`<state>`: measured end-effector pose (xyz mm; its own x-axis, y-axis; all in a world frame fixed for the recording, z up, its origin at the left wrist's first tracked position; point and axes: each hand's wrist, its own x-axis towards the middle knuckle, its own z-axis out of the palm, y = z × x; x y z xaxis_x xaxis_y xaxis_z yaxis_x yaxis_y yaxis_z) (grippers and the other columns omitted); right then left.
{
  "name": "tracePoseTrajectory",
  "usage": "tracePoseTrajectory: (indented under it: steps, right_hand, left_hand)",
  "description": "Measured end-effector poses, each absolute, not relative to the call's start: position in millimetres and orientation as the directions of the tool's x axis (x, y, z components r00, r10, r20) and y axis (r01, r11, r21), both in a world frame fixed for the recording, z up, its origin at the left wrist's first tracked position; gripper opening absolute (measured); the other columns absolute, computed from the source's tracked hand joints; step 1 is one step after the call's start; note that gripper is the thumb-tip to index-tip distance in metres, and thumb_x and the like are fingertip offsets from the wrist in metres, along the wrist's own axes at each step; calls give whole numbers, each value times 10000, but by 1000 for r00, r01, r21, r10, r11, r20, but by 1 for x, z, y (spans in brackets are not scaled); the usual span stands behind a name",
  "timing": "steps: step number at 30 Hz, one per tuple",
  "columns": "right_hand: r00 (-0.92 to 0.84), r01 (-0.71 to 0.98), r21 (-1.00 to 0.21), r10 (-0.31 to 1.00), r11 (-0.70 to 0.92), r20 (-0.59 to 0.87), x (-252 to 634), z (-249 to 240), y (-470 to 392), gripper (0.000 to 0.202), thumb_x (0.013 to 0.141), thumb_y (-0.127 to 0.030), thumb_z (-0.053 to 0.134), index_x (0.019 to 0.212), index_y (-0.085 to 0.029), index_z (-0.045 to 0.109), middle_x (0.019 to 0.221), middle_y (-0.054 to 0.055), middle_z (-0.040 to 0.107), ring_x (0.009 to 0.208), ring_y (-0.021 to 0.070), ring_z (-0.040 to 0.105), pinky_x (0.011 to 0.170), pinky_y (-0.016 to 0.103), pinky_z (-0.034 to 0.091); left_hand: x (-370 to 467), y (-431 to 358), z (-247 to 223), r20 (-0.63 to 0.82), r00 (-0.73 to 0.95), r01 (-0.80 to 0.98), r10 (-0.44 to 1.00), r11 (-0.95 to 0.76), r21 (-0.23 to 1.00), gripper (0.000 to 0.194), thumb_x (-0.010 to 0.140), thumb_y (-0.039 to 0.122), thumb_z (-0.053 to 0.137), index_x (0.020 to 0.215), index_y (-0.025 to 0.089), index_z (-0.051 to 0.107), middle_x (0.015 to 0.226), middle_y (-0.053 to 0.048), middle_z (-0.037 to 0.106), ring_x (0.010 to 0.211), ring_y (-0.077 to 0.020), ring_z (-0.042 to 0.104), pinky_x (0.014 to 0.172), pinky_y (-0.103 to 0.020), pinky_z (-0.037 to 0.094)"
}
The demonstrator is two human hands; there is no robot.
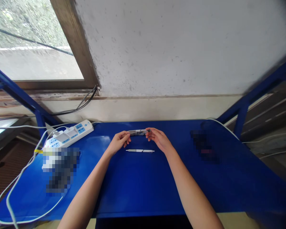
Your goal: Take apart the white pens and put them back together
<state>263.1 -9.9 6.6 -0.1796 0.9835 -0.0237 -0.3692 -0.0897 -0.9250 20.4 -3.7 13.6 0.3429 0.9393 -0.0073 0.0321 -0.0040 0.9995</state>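
Between my two hands, near the back of the blue table, is a small bundle of pens (137, 132), lying crosswise. The fingers of my left hand (120, 140) pinch its left end. At its right end, my right hand (157, 138) grips with thumb and fingertips. How many pens are in the bundle I cannot make out. A single white and grey pen (140, 150) lies flat on the table just in front of the hands, its tip pointing left and touched by neither hand.
A white power strip (85, 126) with blue sockets and plugs sits at the back left of the blue table (140, 187). White cables (8, 194) loop along the left edge. Blurred-out items lie at left and right. Blue metal posts (240, 121) and a wall (169, 57) bound the back.
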Motion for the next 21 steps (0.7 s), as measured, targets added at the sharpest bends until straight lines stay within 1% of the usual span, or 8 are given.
tracePoseTrajectory:
  steps: [2, 4, 8, 12, 14, 16, 18, 21]
  right_hand:
    - [-187, -364, -927, 982, -89, -21, 262, 7, -10, 304, 806, -430, 668, 978, -185, 721, 808, 68, 693, 748, 188, 636, 629, 299, 472]
    - [-190, -349, -932, 982, -91, -25, 261, 7, -10, 302, 805, -426, 671, 974, -180, 723, 814, 73, 696, 755, 190, 639, 628, 296, 471]
    - [-173, -335, -938, 984, -89, -32, 262, 6, -10, 295, 809, -426, 669, 963, -180, 726, 817, 75, 702, 749, 189, 641, 625, 295, 469]
    - [-219, -410, -904, 975, -121, -31, 263, 8, -10, 300, 830, -430, 645, 987, -185, 718, 709, 41, 671, 644, 167, 615, 611, 307, 472]
    - [-249, -451, -877, 967, -162, -51, 263, 9, -11, 336, 853, -465, 601, 1017, -192, 709, 723, 47, 675, 676, 181, 631, 613, 313, 485]
    - [-261, -478, -858, 963, -189, -67, 262, 10, -11, 367, 879, -498, 546, 1042, -207, 698, 799, 65, 696, 772, 203, 657, 633, 319, 503]
    - [-239, -500, -846, 968, -185, -70, 259, 10, -11, 335, 888, -483, 543, 1024, -219, 698, 825, 63, 706, 817, 205, 668, 670, 322, 518]
    - [-167, -538, -828, 983, -160, -82, 255, 8, -11, 231, 853, -418, 626, 940, -219, 708, 756, 42, 706, 759, 191, 671, 710, 322, 537]
  left_hand:
    - [20, -3, 12, -7, 337, 38, 942, -6, 999, 366, 835, 520, 592, 791, 158, 627, 668, -23, 621, 518, -100, 516, 437, -204, 381]
    - [20, -3, 11, 5, 334, 39, 943, -19, 999, 357, 838, 508, 595, 781, 157, 627, 672, -25, 626, 524, -101, 518, 446, -206, 382]
    - [20, -2, 10, 21, 315, 14, 949, -27, 1000, 320, 806, 463, 654, 891, 155, 648, 726, -35, 648, 584, -117, 553, 480, -216, 402]
    - [21, -3, 13, 8, 308, -51, 951, 8, 999, 325, 771, 414, 704, 947, 144, 656, 770, -47, 659, 649, -134, 584, 522, -226, 428]
    - [21, -3, 13, 9, 295, -118, 956, 27, 993, 320, 756, 378, 726, 965, 147, 654, 796, -46, 668, 675, -134, 596, 549, -228, 439]
    - [21, -2, 13, 6, 276, -184, 961, 47, 982, 310, 742, 344, 744, 970, 154, 656, 811, -39, 675, 679, -125, 597, 571, -227, 445]
    - [20, -1, 13, 5, 261, -226, 965, 57, 972, 294, 734, 320, 754, 959, 156, 661, 806, -33, 678, 660, -113, 589, 579, -226, 444]
    - [20, -1, 13, 14, 258, -231, 966, 47, 972, 276, 739, 310, 752, 943, 146, 666, 798, -40, 681, 650, -110, 584, 584, -226, 446]
